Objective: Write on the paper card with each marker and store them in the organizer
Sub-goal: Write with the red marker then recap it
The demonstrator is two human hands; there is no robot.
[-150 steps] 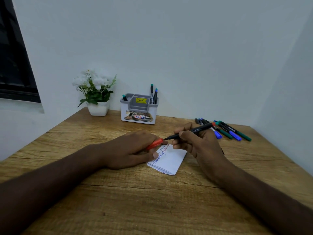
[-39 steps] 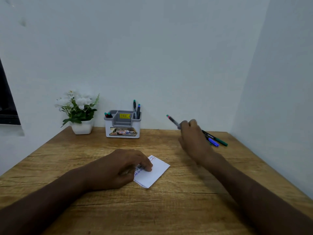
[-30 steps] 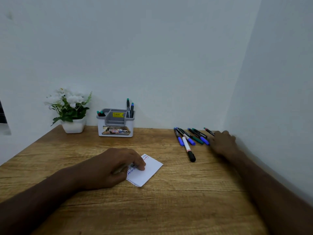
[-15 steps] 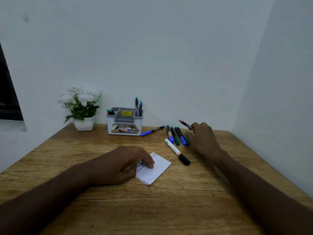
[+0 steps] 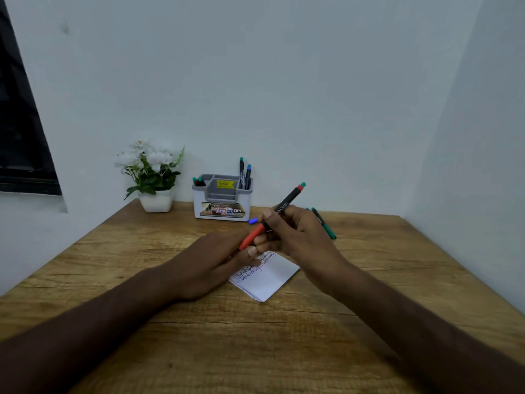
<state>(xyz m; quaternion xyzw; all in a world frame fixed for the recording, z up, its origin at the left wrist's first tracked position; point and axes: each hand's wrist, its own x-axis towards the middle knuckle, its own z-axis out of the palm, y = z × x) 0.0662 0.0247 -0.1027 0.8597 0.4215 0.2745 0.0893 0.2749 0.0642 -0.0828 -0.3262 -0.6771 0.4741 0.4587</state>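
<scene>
A black marker with a red cap [image 5: 272,217] is held slanted above the white paper card [image 5: 267,278]. My right hand [image 5: 295,237] grips its black barrel. My left hand [image 5: 216,265] pinches the red cap end with its fingertips while its heel rests on the table beside the card. The card carries a few lines of handwriting along its upper left part. The white and grey organizer [image 5: 223,199] stands at the back against the wall, with markers upright in its left and right compartments.
A white pot of white flowers [image 5: 154,177] stands left of the organizer. Loose markers lie behind my right hand: a green one [image 5: 325,224] and a blue cap tip [image 5: 252,221], the rest hidden. The wooden table [image 5: 255,345] meets a wall on the right.
My right hand has come back from the loose markers at the right with a red-capped marker, and my left hand has lifted its fingers from the card to the cap.
</scene>
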